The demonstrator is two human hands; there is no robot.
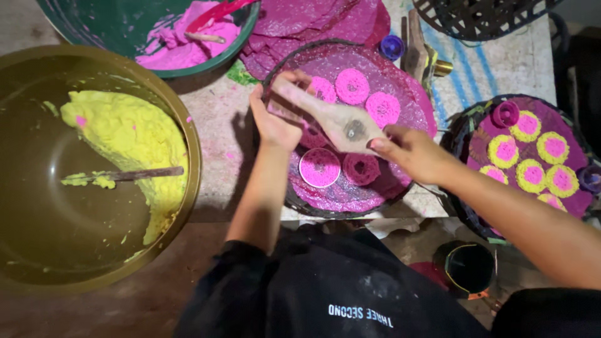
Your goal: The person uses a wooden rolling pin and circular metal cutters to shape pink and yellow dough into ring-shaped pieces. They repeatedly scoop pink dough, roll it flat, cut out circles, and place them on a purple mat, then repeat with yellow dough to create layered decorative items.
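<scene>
Mid-squeeze: left hand (275, 122) and right hand (410, 150) both grip the piping bag (332, 119) over the round tray (350, 200), coiling pink dough. Next disc needs a steady spiral beside the ring mould (320, 168).

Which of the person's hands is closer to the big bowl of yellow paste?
Left. The left hand sits just right of the yellow-paste bowl, over the round pink tray. The right hand is farther right, at that tray's far side.
</scene>
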